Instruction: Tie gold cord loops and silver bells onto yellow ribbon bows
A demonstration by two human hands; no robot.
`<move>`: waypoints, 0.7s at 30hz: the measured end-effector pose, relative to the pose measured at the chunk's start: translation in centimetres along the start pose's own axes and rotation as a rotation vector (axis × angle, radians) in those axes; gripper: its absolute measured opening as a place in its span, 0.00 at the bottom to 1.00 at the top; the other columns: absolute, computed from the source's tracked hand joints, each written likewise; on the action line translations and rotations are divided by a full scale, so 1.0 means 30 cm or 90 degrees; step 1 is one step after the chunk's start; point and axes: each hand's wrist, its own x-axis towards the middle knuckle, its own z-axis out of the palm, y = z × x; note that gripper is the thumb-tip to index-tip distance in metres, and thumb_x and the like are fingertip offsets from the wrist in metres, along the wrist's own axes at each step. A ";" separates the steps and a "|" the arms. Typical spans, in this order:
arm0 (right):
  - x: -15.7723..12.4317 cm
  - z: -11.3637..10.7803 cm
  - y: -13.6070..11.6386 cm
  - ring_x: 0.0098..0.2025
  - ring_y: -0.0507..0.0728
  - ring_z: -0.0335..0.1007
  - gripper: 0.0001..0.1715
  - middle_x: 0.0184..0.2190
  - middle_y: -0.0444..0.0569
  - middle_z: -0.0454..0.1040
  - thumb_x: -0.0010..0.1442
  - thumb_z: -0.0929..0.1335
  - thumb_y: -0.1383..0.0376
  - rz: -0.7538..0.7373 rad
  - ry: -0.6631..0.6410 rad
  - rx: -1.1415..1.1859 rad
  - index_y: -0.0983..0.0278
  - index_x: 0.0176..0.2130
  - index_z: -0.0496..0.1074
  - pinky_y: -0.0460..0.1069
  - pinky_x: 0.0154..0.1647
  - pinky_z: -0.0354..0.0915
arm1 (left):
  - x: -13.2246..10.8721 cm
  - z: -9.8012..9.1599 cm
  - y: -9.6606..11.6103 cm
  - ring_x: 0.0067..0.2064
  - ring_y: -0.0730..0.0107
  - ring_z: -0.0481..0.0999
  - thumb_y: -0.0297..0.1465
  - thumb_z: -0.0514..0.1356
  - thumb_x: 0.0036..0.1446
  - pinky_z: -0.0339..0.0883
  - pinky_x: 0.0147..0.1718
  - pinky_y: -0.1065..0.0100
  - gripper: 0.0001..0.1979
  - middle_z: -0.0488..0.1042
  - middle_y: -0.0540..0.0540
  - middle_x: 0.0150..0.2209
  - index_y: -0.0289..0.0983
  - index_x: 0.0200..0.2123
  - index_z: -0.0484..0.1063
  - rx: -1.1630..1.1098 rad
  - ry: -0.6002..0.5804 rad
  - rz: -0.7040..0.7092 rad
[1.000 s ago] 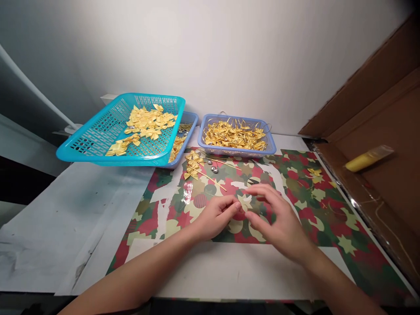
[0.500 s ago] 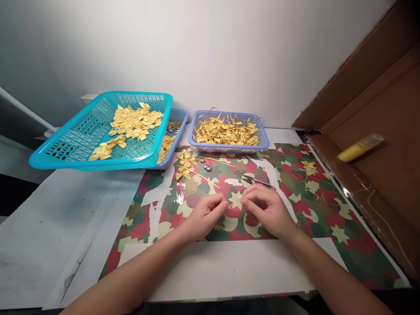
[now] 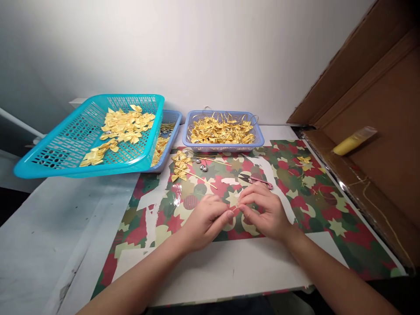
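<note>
Close together over the patterned sheet point(image 3: 193, 223), my left hand point(image 3: 208, 221) and my right hand point(image 3: 264, 210) are both closed in a pinch. Between their fingertips runs a thin pale strand point(image 3: 235, 209), too fine to make out well. Just beyond my right hand lie small scissors point(image 3: 260, 181) with pink handles. Farther back and to the left are several yellow ribbon bows point(image 3: 180, 171), silver jingle bells point(image 3: 204, 168) and a gold cord point(image 3: 206, 183).
A turquoise basket point(image 3: 88, 171) with yellow bows rests tilted over a blue basket point(image 3: 173, 140) at the left. Another blue basket point(image 3: 223, 148) at the back holds bows with gold cords. On the right, a yellow tube point(image 3: 351, 143) lies on cardboard, near a loose bow point(image 3: 305, 161).
My hands have drawn nearer each other, the left shifting slightly right, and a thin strand now shows between the fingertips. The whole view has shifted slightly.
</note>
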 end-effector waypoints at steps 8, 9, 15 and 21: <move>-0.021 0.045 0.017 0.32 0.54 0.68 0.09 0.29 0.44 0.75 0.59 0.67 0.72 0.012 -0.041 -0.049 0.62 0.28 0.69 0.53 0.38 0.59 | 0.011 0.007 0.000 0.19 0.78 0.61 0.48 0.62 0.53 0.57 0.19 0.73 0.21 0.69 0.51 0.19 0.33 0.29 0.79 -0.375 0.150 -0.292; -0.023 0.050 0.017 0.32 0.54 0.68 0.09 0.30 0.44 0.75 0.59 0.67 0.72 0.005 -0.050 -0.051 0.61 0.28 0.68 0.53 0.38 0.58 | 0.011 0.006 0.003 0.18 0.78 0.61 0.48 0.63 0.52 0.56 0.18 0.74 0.21 0.68 0.51 0.17 0.33 0.31 0.80 -0.382 0.152 -0.310; -0.029 0.049 0.015 0.36 0.55 0.68 0.09 0.32 0.46 0.75 0.63 0.62 0.72 0.002 -0.102 -0.080 0.61 0.33 0.68 0.54 0.40 0.57 | 0.004 0.005 -0.003 0.16 0.78 0.62 0.43 0.63 0.54 0.59 0.17 0.72 0.16 0.74 0.49 0.18 0.35 0.31 0.83 -0.307 0.177 -0.284; -0.032 0.042 0.013 0.34 0.55 0.65 0.08 0.31 0.45 0.74 0.64 0.61 0.71 -0.005 -0.127 -0.120 0.61 0.34 0.66 0.53 0.38 0.55 | 0.002 0.012 -0.018 0.31 0.66 0.79 0.33 0.63 0.57 0.71 0.29 0.70 0.09 0.83 0.44 0.32 0.38 0.30 0.83 -0.098 0.155 -0.099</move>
